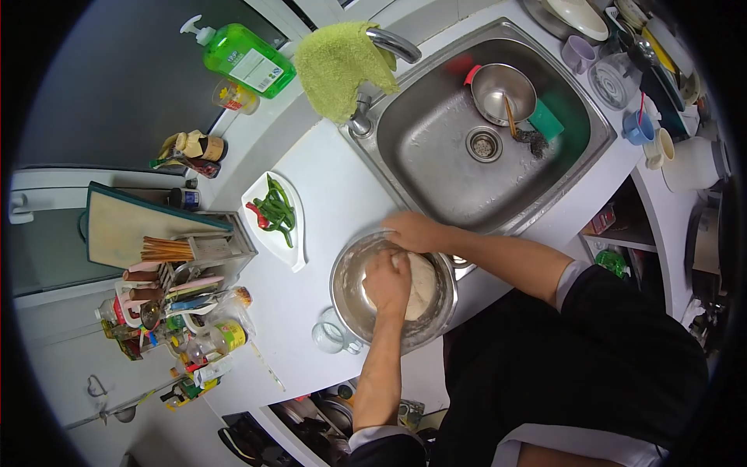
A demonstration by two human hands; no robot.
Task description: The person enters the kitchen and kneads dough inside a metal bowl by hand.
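A round, pale lump of dough lies in a metal mixing bowl on the white counter. My left hand presses down into the dough, its fingers curled in and partly hidden. At the bowl's far rim, beside the sink, my right hand grips the edge. Dough residue smears the bowl's inner wall. A clear glass cup stands close to the bowl on the left. Beyond it, a white leaf-shaped plate carries green peppers and a red pepper.
The steel sink holds a small pot, a green sponge and a brush. A towel drapes over the faucet. Green dish soap stands by the window; utensils, chopsticks and a cutting board crowd the left side.
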